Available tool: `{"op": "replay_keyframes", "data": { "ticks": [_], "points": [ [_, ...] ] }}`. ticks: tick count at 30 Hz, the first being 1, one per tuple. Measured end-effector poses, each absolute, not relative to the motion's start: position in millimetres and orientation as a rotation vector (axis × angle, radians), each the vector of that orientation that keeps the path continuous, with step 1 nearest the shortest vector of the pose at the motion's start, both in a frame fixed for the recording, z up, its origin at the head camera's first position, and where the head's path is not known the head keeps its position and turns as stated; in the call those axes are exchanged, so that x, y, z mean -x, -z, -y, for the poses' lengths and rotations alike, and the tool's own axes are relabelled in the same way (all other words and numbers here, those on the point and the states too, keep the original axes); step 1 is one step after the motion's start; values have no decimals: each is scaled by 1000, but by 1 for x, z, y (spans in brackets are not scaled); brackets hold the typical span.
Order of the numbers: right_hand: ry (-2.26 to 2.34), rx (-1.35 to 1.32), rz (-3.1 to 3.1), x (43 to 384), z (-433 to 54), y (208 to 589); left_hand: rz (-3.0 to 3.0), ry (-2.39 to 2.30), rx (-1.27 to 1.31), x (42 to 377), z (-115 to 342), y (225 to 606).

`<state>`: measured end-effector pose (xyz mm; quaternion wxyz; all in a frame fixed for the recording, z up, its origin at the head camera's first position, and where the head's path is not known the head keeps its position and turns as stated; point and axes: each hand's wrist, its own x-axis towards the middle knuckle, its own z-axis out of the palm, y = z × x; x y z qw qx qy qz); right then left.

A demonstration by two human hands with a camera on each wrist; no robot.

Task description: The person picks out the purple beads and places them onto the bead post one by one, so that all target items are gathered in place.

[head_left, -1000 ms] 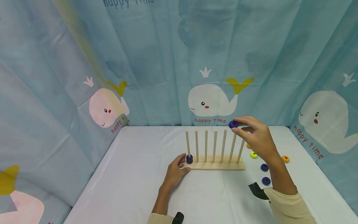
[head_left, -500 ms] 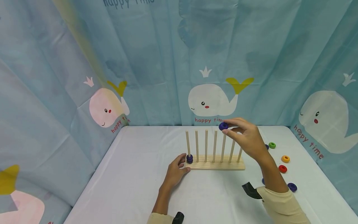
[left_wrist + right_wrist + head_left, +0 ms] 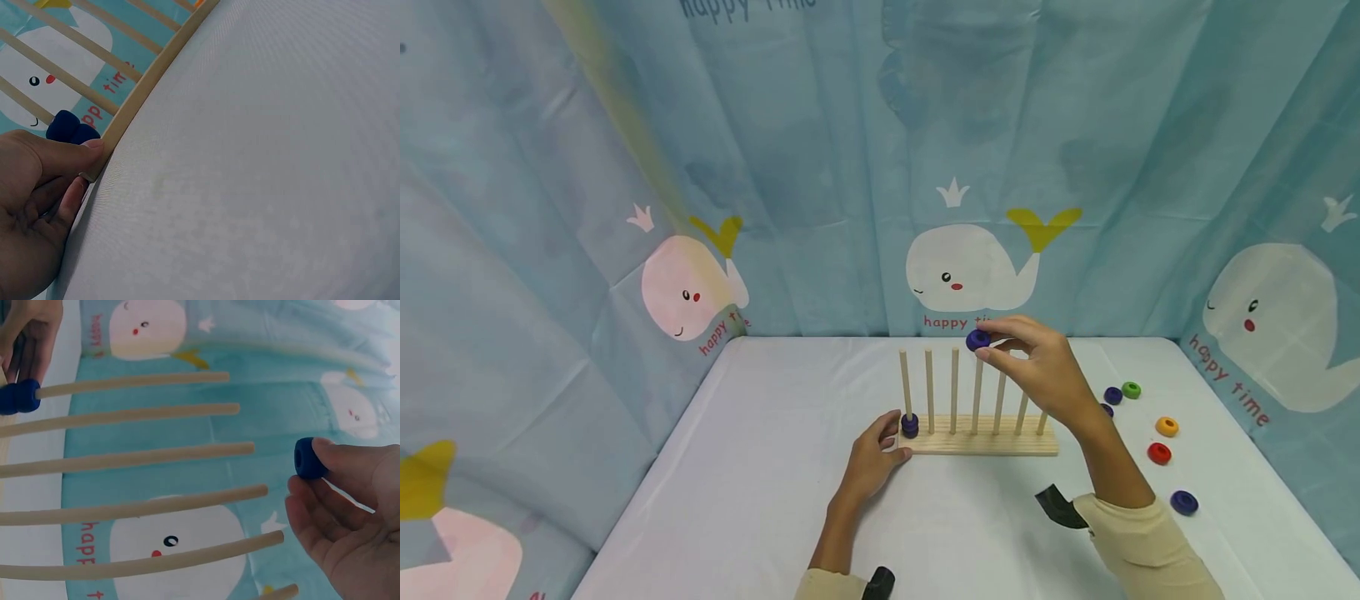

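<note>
A wooden peg rack with a row of upright pegs stands on the table. On its leftmost peg two dark blue beads are stacked at the bottom. My left hand grips the rack's left end; in the left wrist view the thumb lies on the base edge beside the blue beads. Above the pegs, my right hand pinches another dark blue bead between thumb and fingertips. The right wrist view shows this bead apart from the peg tips, its hole facing them.
Loose beads lie on the white table to the right: a green bead, an orange bead, a red bead and several dark blue ones, one being a near blue bead. A whale-print curtain hangs behind.
My right hand has moved left with the blue bead, from above the right pegs to near the middle ones. The left hand stays on the rack's end.
</note>
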<state>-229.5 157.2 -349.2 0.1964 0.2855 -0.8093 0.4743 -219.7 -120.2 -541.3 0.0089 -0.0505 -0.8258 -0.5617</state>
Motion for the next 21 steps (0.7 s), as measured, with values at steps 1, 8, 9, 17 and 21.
{"op": "replay_keyframes", "data": {
  "ticks": [1, 8, 9, 17, 21],
  "points": [
    [-1330, -802, 2269, 230, -156, 349, 2580, 1753, 157, 220, 120, 541],
    [-1360, -822, 2282, 232, -148, 350, 2573, 1764, 160, 220, 121, 542],
    [-1366, -824, 2280, 233, -147, 351, 2575, 1765, 158, 220, 121, 542],
    [-1399, -849, 2272, 235, -140, 352, 2582, 1767, 152, 220, 120, 541],
    [-1404, -879, 2259, 236, -136, 352, 2580, 1759, 158, 219, 120, 541]
  ]
}}
